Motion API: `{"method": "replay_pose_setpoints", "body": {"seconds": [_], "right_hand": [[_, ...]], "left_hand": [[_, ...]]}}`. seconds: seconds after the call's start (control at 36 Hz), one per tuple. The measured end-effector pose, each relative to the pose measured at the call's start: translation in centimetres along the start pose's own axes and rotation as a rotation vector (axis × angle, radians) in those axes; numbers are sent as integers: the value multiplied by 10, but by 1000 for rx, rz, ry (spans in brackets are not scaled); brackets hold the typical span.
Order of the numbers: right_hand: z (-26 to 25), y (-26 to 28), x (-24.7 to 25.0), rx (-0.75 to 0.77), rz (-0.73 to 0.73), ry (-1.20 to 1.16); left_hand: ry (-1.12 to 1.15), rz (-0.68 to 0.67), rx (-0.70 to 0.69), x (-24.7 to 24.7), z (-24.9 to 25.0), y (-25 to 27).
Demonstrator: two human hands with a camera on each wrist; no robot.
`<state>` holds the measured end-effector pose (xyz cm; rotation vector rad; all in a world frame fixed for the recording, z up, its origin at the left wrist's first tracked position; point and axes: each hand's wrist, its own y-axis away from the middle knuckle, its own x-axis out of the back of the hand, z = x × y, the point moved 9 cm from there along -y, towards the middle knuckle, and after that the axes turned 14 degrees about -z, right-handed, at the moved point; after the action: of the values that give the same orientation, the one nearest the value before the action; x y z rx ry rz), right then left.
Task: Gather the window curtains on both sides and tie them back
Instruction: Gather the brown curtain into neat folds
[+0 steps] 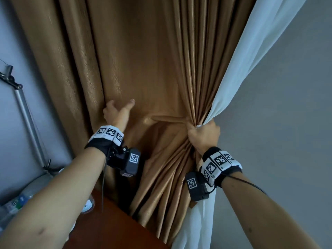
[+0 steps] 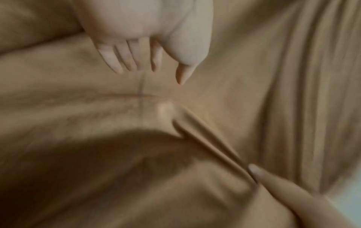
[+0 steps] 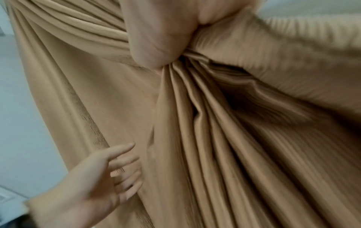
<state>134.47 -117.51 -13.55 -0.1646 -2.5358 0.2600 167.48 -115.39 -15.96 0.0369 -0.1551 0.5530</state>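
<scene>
The curtain (image 1: pixel 136 56) is a plain golden brown with a faint sheen, the sheer curtain (image 1: pixel 251 56) beside it white, the wall (image 1: pixel 287 123) pale grey, the wrist bands (image 1: pixel 218 163) black with black-and-white square codes, and the tabletop (image 1: pixel 107 227) seemingly reddish-brown wood.

Two curtains hung there: one brown curtain (image 1: pixel 140 60) and, to its right, one white sheer curtain (image 1: pixel 251 60). Two hands were in view, one left hand (image 1: pixel 116 112) and one right hand (image 1: pixel 203 134). Each wrist wore one marker band, two in all.
</scene>
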Motion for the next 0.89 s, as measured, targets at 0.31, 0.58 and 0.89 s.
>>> {"method": "replay_pose_setpoints", "body": {"seconds": [0.31,0.58,0.89], "right_hand": [[1,-13,-8,6,-16,10],[-7,-14,-5,11,15,30],[-11,-9,-12,-24,-59,34]], "left_hand": [[401,-334,40,-60,11,-30],[181,-555,-118,-112,32,22],[-236,-470,-117,-124,26,58]]}}
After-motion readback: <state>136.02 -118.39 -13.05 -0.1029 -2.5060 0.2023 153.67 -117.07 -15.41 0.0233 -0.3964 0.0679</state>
